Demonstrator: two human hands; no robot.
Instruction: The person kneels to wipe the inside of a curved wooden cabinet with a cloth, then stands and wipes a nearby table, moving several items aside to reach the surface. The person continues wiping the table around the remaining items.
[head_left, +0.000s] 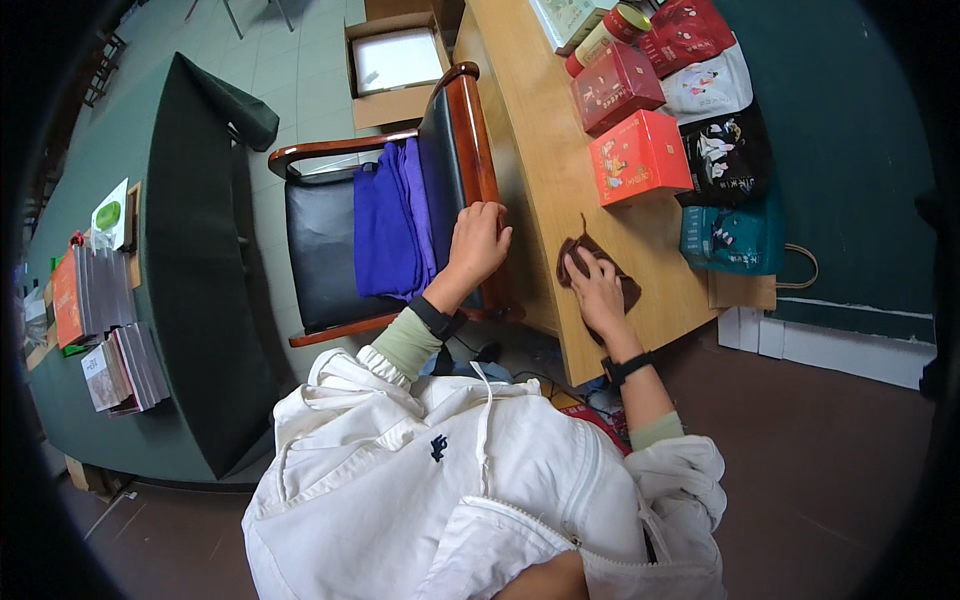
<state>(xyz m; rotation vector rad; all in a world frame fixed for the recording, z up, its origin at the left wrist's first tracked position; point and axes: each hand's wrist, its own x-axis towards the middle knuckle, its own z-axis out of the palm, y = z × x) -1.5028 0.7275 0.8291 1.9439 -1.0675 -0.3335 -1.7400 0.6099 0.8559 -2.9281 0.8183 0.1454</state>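
Observation:
My right hand (598, 292) presses a crumpled brown cloth (628, 285) against the top of a light wooden desk (547, 150), near its front end. My left hand (480, 238) rests on the wooden top rail of an armchair's backrest, its fingers curled over the edge. The armchair (319, 247) has a black padded seat and glossy reddish-brown wooden arms. Folded purple cloths (386, 225) lie on its seat against the backrest. Beyond the brown cloth, an orange-red box (641, 159) stands on the desk.
Several packages line the desk's far side, including a dark red box (616, 88), a black pouch (726, 156) and a teal pouch (731, 236). At left, a green-covered table (202, 300) bears stacked books (105, 289). An open cardboard box (394, 105) sits on the floor behind the chair.

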